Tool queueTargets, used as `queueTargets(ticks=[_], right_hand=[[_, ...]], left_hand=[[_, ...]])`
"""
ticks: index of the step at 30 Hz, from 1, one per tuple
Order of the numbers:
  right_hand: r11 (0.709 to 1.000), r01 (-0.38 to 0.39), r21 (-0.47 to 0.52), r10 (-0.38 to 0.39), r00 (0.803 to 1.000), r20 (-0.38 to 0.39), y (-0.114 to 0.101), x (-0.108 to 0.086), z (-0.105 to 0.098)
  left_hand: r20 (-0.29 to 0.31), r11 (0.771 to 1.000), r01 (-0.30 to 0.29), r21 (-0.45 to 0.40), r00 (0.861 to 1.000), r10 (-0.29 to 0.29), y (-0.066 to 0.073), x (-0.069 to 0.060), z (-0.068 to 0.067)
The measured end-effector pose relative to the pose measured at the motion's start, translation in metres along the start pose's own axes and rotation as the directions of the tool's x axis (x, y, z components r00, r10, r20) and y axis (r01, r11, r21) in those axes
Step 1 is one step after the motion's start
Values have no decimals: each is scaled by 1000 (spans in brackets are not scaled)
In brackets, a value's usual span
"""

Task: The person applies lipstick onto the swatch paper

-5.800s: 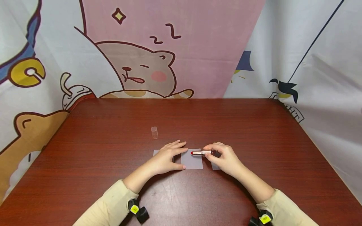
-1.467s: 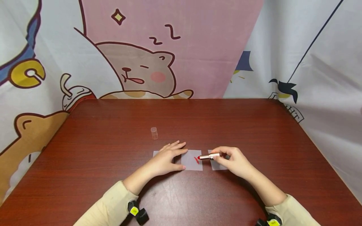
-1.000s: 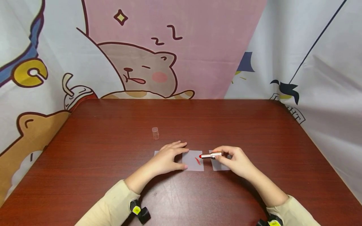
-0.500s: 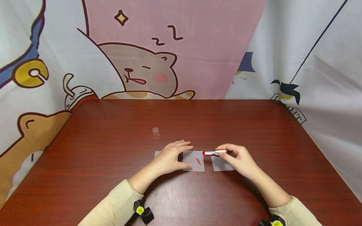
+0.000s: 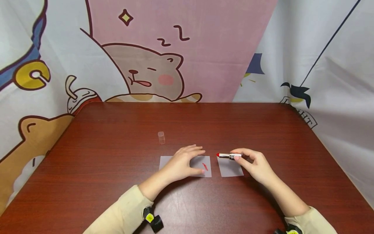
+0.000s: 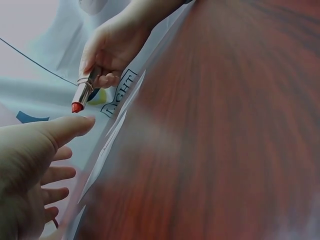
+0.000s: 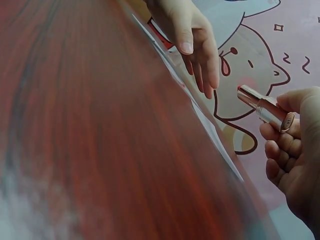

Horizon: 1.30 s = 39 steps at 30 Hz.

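My right hand (image 5: 258, 165) pinches an uncapped lipstick (image 5: 230, 156) between thumb and fingers, its red tip pointing left over the top edge of the right paper square (image 5: 230, 169). The wrist views also show the lipstick (image 6: 84, 91) (image 7: 262, 107) held above the table. My left hand (image 5: 182, 162) hovers with fingers spread over the middle paper square (image 5: 206, 160), which bears a short red streak (image 5: 205, 166). Another pale paper (image 5: 164, 160) shows partly behind my left hand. In the right wrist view the left hand (image 7: 192, 42) holds nothing.
A clear cap (image 5: 161, 138) stands on the brown wooden table (image 5: 187, 123) behind the left paper. A printed cloth (image 5: 216, 48) with cartoon animals hangs beyond the table's back and side edges. Black devices (image 5: 153, 219) are strapped at both wrists.
The red streak has appeared on the middle paper since the oldest frame. Lately the lipstick has moved right, off the middle paper, and my left hand has lifted and shifted right.
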State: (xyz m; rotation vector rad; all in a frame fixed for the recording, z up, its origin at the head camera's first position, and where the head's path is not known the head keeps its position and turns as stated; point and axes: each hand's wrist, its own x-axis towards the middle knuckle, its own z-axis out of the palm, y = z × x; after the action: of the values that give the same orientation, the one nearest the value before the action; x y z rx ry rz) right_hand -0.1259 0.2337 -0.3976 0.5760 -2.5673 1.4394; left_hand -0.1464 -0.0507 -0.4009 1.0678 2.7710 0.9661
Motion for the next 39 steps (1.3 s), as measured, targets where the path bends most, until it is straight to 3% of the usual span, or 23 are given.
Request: queueTargets(ticks=[26,35,39], right_hand=[[1000,-25,16,27,996,-86,13,-12,-20],[1000,3,-9,-4,993,-122,-15,-12,-23],[1000,25,-1,-25,990,-136,-18,-11,-23]], left_hand=[[0,998,6,69,1000,-6,25,23,24],[0,994,25,105,1000,-25,31,29,31],[7,994,32,108,999,-33,33,32,33]])
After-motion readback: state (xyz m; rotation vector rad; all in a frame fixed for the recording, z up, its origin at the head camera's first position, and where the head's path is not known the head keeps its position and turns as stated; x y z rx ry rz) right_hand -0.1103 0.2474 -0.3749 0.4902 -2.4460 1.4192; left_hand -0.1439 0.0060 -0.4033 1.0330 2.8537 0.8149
